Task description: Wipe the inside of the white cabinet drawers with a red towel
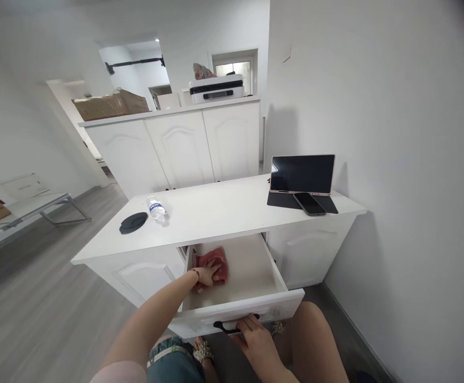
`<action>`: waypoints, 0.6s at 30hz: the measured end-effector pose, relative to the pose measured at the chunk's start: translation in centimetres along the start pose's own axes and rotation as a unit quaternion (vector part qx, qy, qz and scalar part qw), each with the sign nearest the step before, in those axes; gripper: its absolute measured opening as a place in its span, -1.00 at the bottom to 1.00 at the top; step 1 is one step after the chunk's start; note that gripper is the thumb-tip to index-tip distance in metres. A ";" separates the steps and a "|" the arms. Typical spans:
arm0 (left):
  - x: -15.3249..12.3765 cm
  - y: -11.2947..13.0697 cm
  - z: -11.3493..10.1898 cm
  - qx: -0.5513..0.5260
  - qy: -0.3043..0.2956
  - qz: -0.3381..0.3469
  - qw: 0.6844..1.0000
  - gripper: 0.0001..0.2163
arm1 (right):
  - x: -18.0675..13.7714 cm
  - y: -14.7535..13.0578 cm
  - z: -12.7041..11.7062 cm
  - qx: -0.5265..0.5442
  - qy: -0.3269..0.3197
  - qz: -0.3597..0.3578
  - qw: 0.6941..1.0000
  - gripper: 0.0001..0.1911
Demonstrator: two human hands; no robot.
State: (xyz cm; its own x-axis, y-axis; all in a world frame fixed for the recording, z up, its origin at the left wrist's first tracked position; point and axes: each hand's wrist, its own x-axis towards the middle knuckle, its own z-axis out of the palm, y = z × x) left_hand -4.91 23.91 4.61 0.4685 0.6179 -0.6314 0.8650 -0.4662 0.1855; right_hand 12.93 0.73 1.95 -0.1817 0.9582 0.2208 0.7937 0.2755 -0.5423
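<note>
Pressing one cloth point(218, 257) with left hand point(209, 275), right hand point(258, 340) holds one handle point(222, 327).

Illumination is bright, even and diffuse. The tablet point(302, 173) casts a soft shadow on the wall point(395, 106) and carries a small glare spot. Wide-angle distortion bends the edges; the top-right corner vignettes dark.

My left hand point(209, 274) and the red cloth point(217, 261) are taking up the left side of the drawer point(253, 266), its right side is lying bare, the countertop point(216, 210) is overhanging the back, my right hand point(258, 335) is covering the handle point(224, 327)
</note>
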 end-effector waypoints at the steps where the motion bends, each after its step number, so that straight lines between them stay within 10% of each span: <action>1: -0.7 0.3 0.0 -0.002 -0.027 0.000 1.000 -0.04 | 0.0 0.1 0.1 0.002 0.003 -0.002 1.000 -0.89; 6: -3.5 1.4 0.1 -0.015 -0.072 0.032 0.997 -0.32 | 0.0 0.0 -0.1 0.000 -0.001 -0.004 1.000 -0.89; 18: -5.4 3.8 1.9 0.159 -0.034 0.109 0.981 -0.25 | 0.1 -0.4 -0.3 0.000 -0.023 0.016 1.000 -0.86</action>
State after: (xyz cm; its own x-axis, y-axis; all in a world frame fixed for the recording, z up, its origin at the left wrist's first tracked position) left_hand -4.44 17.58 7.26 0.6132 0.4436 -0.6537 0.6409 -0.7630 0.0835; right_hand 12.73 0.69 2.41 -0.1828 0.9691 0.1657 0.7998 0.2446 -0.5482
